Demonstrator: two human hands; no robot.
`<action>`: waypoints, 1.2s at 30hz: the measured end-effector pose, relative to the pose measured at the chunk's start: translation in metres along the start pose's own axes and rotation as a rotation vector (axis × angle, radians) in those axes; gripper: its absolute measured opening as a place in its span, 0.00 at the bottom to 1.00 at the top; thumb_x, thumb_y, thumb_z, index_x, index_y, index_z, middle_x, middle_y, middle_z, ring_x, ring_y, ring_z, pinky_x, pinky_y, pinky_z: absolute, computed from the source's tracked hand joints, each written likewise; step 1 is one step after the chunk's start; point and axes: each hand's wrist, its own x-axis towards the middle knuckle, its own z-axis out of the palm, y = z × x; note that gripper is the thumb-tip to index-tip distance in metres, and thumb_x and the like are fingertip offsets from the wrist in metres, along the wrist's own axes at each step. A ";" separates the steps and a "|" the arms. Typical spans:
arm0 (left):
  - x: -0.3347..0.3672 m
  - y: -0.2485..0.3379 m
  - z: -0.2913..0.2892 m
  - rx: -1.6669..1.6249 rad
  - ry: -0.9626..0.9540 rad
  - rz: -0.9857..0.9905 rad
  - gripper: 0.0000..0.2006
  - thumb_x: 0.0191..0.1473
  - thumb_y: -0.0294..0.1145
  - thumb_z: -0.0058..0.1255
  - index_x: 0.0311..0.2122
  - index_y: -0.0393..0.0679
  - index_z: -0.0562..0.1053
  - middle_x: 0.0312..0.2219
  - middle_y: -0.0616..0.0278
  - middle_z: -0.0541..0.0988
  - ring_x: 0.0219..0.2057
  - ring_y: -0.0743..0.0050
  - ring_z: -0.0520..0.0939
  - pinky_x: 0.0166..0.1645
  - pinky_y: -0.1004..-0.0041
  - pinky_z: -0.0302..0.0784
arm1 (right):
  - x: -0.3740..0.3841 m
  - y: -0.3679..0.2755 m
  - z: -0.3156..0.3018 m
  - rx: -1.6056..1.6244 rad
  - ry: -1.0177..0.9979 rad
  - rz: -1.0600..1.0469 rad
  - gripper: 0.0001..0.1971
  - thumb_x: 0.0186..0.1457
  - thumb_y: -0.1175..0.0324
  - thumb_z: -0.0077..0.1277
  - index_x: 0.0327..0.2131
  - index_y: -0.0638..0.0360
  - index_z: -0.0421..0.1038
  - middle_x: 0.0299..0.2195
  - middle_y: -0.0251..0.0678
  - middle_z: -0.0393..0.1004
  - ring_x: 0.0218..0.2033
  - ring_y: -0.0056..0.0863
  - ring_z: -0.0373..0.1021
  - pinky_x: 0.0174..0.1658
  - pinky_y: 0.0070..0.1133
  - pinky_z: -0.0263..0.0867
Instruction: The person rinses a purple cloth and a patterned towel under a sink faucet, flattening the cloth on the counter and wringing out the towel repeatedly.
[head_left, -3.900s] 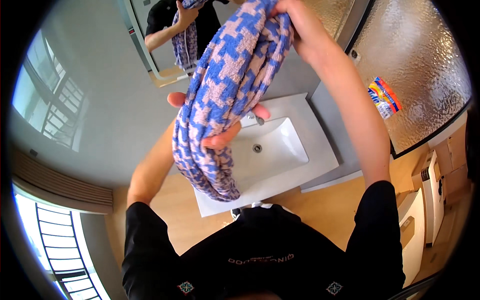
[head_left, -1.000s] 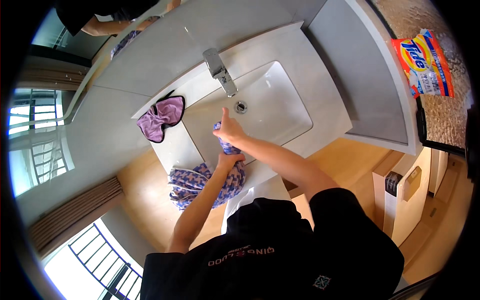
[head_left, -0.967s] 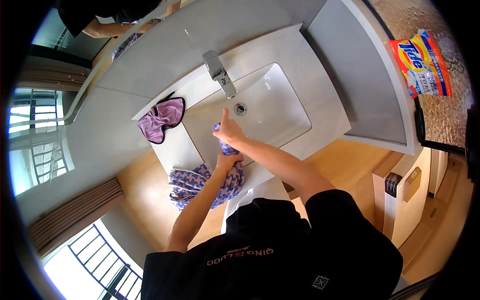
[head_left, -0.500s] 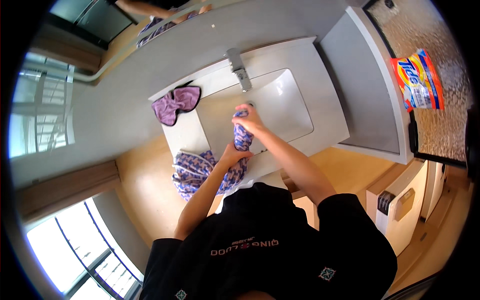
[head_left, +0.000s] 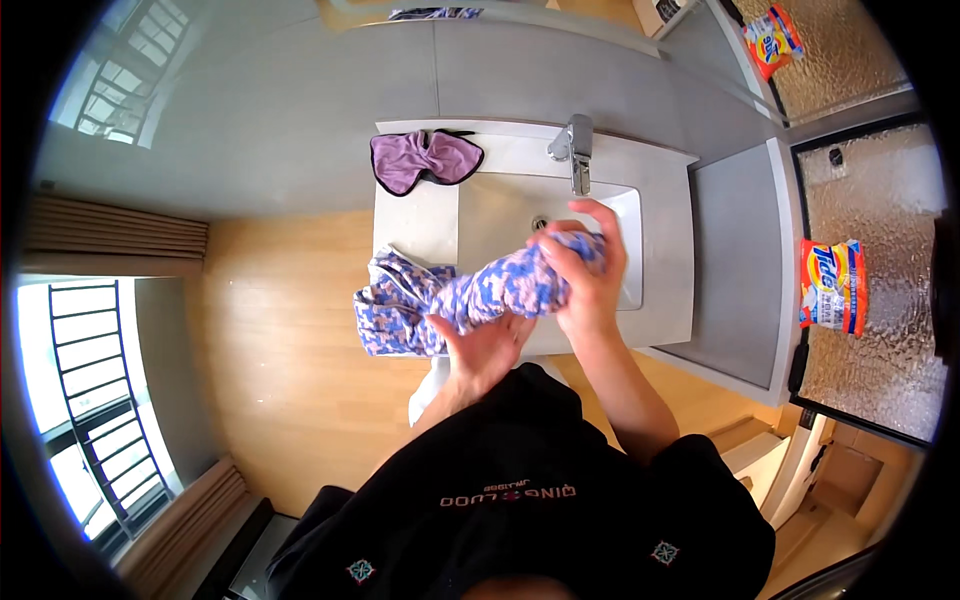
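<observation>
A cloth (head_left: 505, 285) patterned in blue, pink and white stretches in a thick twisted roll over the left part of the basin and its front edge. My right hand (head_left: 590, 285) is curled round the roll's right end, thumb and fingers across it. Beneath the middle of the roll, my left hand (head_left: 480, 355) lies palm up with the thumb spread away from the fingers, touching the cloth; its fingertips are partly hidden. The looser left end of the cloth rests on the counter's front left corner.
The white sink basin (head_left: 628, 250) is set in a white counter (head_left: 665, 290), with a chrome faucet (head_left: 575, 150) behind it. A purple eye mask (head_left: 425, 160) with black edging lies at the back left. An orange detergent bag (head_left: 832, 290) is on the right, by textured glass.
The cloth roll has swung from nearly upright to slanting rightward and looks thicker. My right hand has moved right with its end; my left hand has loosened its grip and turned palm up.
</observation>
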 end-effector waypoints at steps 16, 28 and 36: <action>0.031 0.048 0.010 -0.113 -0.061 0.341 0.23 0.48 0.37 0.59 0.49 0.42 0.67 0.42 0.62 0.74 0.45 0.66 0.76 0.63 0.61 0.66 | -0.068 0.042 -0.096 -0.776 0.406 0.027 0.23 0.55 0.68 0.57 0.55 0.57 0.66 0.40 0.31 0.76 0.43 0.31 0.73 0.47 0.25 0.67; 0.034 0.045 0.007 -0.078 -0.089 0.177 0.20 0.52 0.42 0.55 0.46 0.43 0.68 0.41 0.63 0.74 0.48 0.68 0.73 0.61 0.63 0.64 | -0.122 -0.147 0.102 -1.325 -0.762 -0.817 0.17 0.47 0.64 0.54 0.39 0.65 0.72 0.28 0.36 0.74 0.34 0.32 0.71 0.34 0.29 0.64; 0.028 0.058 -0.005 0.122 0.028 0.133 0.22 0.52 0.41 0.57 0.48 0.40 0.69 0.42 0.59 0.76 0.49 0.64 0.74 0.63 0.61 0.63 | -0.134 -0.160 0.101 -1.261 -0.629 -0.932 0.12 0.47 0.65 0.55 0.34 0.60 0.72 0.27 0.34 0.74 0.30 0.30 0.70 0.31 0.25 0.64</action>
